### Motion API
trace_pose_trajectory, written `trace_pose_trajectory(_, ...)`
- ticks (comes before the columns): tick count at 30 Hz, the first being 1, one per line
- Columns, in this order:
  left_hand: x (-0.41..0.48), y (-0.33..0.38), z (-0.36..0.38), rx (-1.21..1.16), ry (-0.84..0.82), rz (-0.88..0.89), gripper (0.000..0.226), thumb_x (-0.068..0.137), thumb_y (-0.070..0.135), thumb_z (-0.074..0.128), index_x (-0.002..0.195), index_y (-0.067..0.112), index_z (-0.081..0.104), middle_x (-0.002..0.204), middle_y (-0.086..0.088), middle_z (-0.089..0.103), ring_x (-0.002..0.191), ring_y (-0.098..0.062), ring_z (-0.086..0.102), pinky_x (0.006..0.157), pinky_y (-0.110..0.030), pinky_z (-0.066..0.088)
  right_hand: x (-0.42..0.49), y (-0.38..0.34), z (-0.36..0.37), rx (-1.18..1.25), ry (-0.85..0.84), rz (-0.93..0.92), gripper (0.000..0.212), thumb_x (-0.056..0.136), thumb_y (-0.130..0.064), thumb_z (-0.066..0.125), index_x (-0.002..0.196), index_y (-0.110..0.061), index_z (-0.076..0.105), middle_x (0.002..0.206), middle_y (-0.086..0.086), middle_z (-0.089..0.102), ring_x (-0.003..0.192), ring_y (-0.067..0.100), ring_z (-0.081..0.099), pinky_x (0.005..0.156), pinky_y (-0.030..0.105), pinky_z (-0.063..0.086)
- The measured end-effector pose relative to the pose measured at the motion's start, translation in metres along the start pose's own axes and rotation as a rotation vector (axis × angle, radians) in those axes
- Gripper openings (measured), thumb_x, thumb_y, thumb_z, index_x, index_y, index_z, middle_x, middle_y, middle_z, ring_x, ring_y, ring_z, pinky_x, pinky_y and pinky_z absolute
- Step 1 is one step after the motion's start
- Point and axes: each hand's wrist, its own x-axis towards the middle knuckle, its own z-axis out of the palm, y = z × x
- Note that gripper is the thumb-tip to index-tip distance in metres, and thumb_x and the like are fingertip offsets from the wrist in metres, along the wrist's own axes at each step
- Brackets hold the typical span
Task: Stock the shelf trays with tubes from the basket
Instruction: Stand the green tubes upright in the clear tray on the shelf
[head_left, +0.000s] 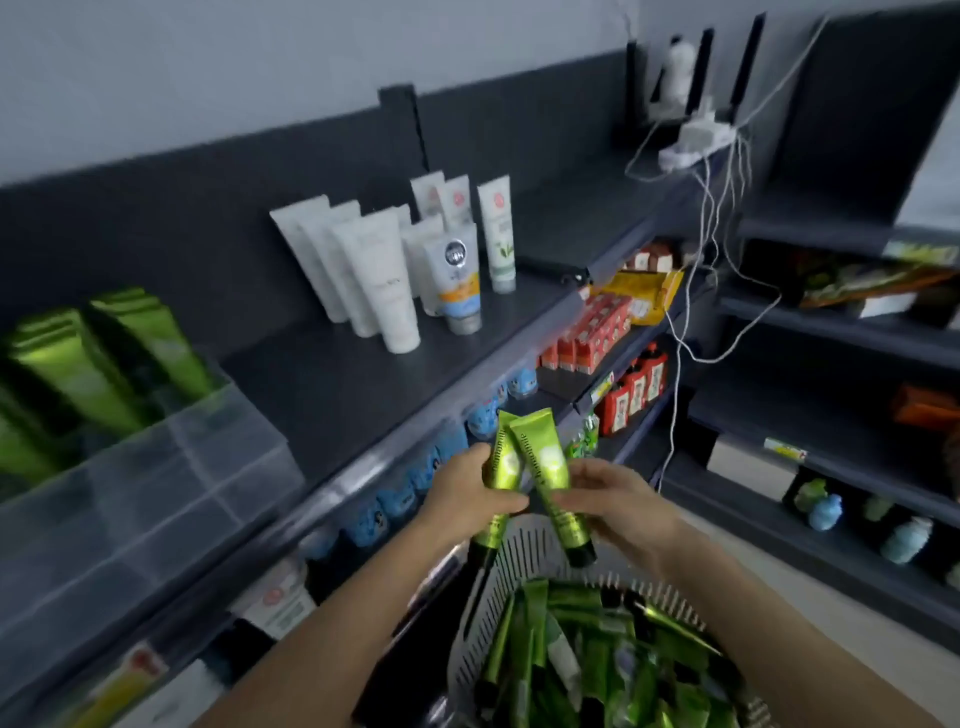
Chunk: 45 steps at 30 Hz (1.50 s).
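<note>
My left hand grips one green tube with a black cap, held cap down. Beside it my right hand holds a second green tube, also cap down; the two tubes touch at their flat ends. Both hands hover just above a grey slatted basket filled with several more green tubes. On the top shelf at the far left stands a clear plastic tray with green tubes standing upright in its back part.
White and pale tubes stand on the dark top shelf right of the tray. Lower shelves hold blue packs and red boxes. A power strip with hanging white cables sits at the shelf's far end. Another shelf unit stands right.
</note>
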Motion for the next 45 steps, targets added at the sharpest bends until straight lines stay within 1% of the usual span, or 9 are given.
trace_pose_trajectory(4, -0.021, 0.023, -0.061, -0.095, 0.17, 0.061, 0.028, 0.065, 0.018, 0.084, 0.08, 0.015, 0.06, 0.068, 0.009, 0.057, 0.061, -0.004, 0.051, 0.056, -0.02, 0.038, -0.002, -0.058, 0.039, -0.002, -0.053, -0.148, 0.01, 0.083, -0.005, 0.066, 0.092, -0.007, 0.067, 0.075, 0.006, 0.062, 0.062, 0.015, 0.059, 0.054, 0.024, 0.046)
trace_pose_trajectory(8, -0.043, 0.029, -0.121, -0.119, 0.357, 0.102, 0.026, 0.069, 0.023, 0.082, 0.071, 0.017, 0.056, 0.061, 0.01, 0.051, 0.056, -0.005, 0.046, 0.053, -0.025, 0.034, -0.002, -0.105, 0.091, 0.013, -0.114, -0.268, 0.015, 0.084, -0.014, 0.066, 0.098, -0.009, 0.067, 0.085, 0.003, 0.067, 0.079, 0.016, 0.063, 0.077, 0.035, 0.049)
trace_pose_trajectory(13, -0.079, 0.02, -0.195, -0.138, 0.557, 0.126, 0.024, 0.078, 0.026, 0.075, 0.071, 0.015, 0.055, 0.059, 0.007, 0.046, 0.056, -0.008, 0.042, 0.054, -0.025, 0.032, 0.003, -0.142, 0.164, 0.004, -0.203, -0.388, 0.004, 0.085, -0.011, 0.066, 0.083, -0.013, 0.065, 0.066, -0.007, 0.065, 0.066, 0.009, 0.062, 0.065, 0.028, 0.049)
trace_pose_trajectory(16, -0.106, 0.001, -0.235, -0.112, 0.667, 0.107, 0.032, 0.074, 0.027, 0.078, 0.064, 0.013, 0.051, 0.057, 0.006, 0.044, 0.054, -0.007, 0.04, 0.05, -0.019, 0.03, 0.007, -0.148, 0.21, -0.051, -0.218, -0.414, 0.011, 0.084, -0.007, 0.067, 0.093, -0.002, 0.064, 0.079, 0.005, 0.064, 0.073, 0.015, 0.062, 0.067, 0.029, 0.051)
trace_pose_trajectory(22, -0.162, -0.054, -0.297, -0.068, 0.855, -0.013, 0.032, 0.07, 0.032, 0.08, 0.085, 0.01, 0.065, 0.081, -0.01, 0.069, 0.074, -0.025, 0.062, 0.069, -0.038, 0.05, 0.013, -0.142, 0.3, -0.122, -0.272, -0.471, 0.018, 0.076, 0.002, 0.07, 0.092, -0.004, 0.063, 0.086, 0.019, 0.067, 0.076, 0.024, 0.062, 0.073, 0.046, 0.054)
trace_pose_trajectory(29, -0.218, -0.108, -0.352, -0.045, 1.066, -0.098, 0.022, 0.071, 0.017, 0.081, 0.084, 0.02, 0.064, 0.079, 0.005, 0.069, 0.074, -0.008, 0.063, 0.067, -0.017, 0.048, 0.013, -0.133, 0.389, -0.199, -0.251, -0.594, 0.017, 0.072, -0.01, 0.077, 0.072, -0.015, 0.061, 0.069, 0.003, 0.063, 0.069, 0.02, 0.06, 0.071, 0.047, 0.055)
trace_pose_trajectory(33, -0.227, -0.131, -0.366, -0.03, 1.128, -0.124, 0.022, 0.073, 0.012, 0.079, 0.077, 0.023, 0.06, 0.07, 0.012, 0.062, 0.062, 0.003, 0.054, 0.052, -0.007, 0.037, 0.01, -0.13, 0.424, -0.25, -0.23, -0.652, 0.029, 0.075, -0.008, 0.076, 0.066, -0.022, 0.052, 0.061, -0.01, 0.057, 0.058, 0.006, 0.054, 0.052, 0.012, 0.04)
trace_pose_trajectory(39, -0.217, -0.168, -0.371, -0.062, 1.078, -0.21, 0.022, 0.074, 0.013, 0.079, 0.087, 0.016, 0.062, 0.081, 0.006, 0.065, 0.075, -0.007, 0.06, 0.058, -0.016, 0.041, 0.012, -0.119, 0.452, -0.339, -0.241, -0.676, 0.024, 0.074, -0.013, 0.078, 0.072, -0.023, 0.057, 0.069, -0.008, 0.062, 0.065, 0.004, 0.057, 0.053, 0.01, 0.042)
trace_pose_trajectory(45, -0.214, -0.19, -0.367, 0.002, 0.978, -0.235, 0.025, 0.074, 0.011, 0.078, 0.091, 0.016, 0.061, 0.087, 0.004, 0.064, 0.08, -0.008, 0.06, 0.061, -0.013, 0.042, 0.021, -0.106, 0.466, -0.399, -0.234, -0.642, 0.018, 0.075, -0.019, 0.078, 0.083, -0.014, 0.063, 0.081, 0.001, 0.068, 0.078, 0.015, 0.064, 0.07, 0.027, 0.054)
